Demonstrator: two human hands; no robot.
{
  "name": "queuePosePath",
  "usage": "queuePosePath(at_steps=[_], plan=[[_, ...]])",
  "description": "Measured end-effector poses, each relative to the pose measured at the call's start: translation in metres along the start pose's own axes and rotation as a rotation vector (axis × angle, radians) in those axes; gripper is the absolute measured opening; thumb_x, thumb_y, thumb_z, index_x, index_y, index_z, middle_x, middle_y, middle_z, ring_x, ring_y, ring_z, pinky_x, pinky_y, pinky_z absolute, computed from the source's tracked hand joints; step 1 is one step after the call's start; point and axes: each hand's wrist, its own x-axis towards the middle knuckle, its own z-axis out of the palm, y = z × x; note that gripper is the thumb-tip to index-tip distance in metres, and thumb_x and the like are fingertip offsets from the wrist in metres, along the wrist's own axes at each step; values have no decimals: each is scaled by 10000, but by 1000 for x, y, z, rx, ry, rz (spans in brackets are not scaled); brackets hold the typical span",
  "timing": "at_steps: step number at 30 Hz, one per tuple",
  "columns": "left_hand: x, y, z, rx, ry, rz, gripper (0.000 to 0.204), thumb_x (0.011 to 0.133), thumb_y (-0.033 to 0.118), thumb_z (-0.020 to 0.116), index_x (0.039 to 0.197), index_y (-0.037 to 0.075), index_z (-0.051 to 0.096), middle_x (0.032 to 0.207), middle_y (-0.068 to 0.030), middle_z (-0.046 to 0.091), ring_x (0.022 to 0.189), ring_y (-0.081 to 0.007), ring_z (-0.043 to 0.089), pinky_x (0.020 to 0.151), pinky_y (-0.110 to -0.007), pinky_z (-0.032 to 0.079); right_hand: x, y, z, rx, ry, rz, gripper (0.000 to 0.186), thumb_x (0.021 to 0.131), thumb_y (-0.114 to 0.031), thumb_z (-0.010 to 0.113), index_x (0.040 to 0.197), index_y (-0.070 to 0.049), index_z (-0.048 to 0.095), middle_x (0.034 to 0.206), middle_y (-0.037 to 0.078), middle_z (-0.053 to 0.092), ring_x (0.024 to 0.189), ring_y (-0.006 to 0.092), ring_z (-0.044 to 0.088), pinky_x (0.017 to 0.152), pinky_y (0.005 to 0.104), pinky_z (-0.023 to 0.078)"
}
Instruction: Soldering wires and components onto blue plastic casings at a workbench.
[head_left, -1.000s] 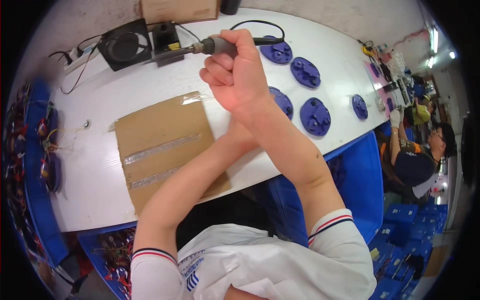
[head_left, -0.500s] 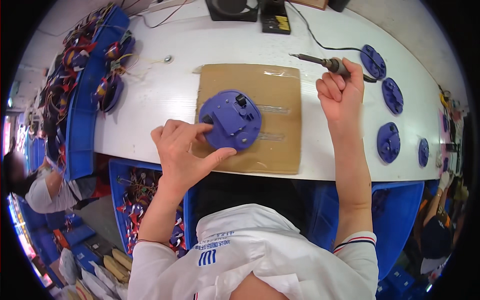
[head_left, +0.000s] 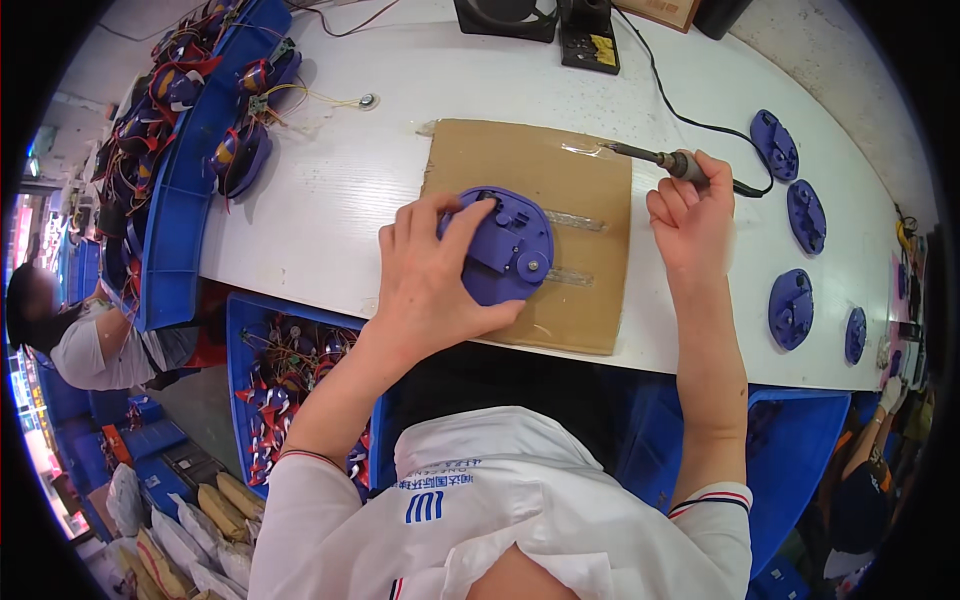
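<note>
On a piece of brown cardboard [head_left: 590, 320] lies a round purple plastic base [head_left: 515, 232] with small black parts, a screw and moulded ridges. My left hand [head_left: 425, 275] spans its left side, gripping it: the thumb is at the near edge and the forefinger at the black part near the far edge. The hand hides the base's left portion. To the right, my right hand [head_left: 692, 215] is closed round the handle of a soldering iron [head_left: 645, 154]. Its metal tip points left, over the cardboard's far right corner, apart from the base.
Several more purple bases [head_left: 790, 310] lie along the table's right side. A soldering iron stand [head_left: 588, 45] and a black fan [head_left: 507, 18] stand at the back. A blue bin [head_left: 185, 215] of wired purple-and-red assemblies is at left; another blue bin [head_left: 240, 400] sits below the table edge.
My left hand has moved further onto the base, its forefinger now at the far black part. The base looks turned. The soldering iron has come lower, closer to the cardboard.
</note>
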Motion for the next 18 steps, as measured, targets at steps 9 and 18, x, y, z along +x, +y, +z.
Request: queuePosePath(at_steps=[9,18], plan=[[-2,-12,14,-214,362,-80,776,541,307,809,1211,59,506,1118,-169,472,1028,-321,447,882,-403,369,-1,-2,5,9,33,35,172,891,-180,509,820,-34,564,461,-79,323,340,23,191,367,184,169],[15,3,-26,-113,-20,-438,778,567,252,795,1255,17,517,1108,-188,492,1060,-301,490,922,-381,401,6,-3,-11,60,-18,90,145,874,-179,529,832,-46,569,483,-60,353,362,33,200,382,188,169]])
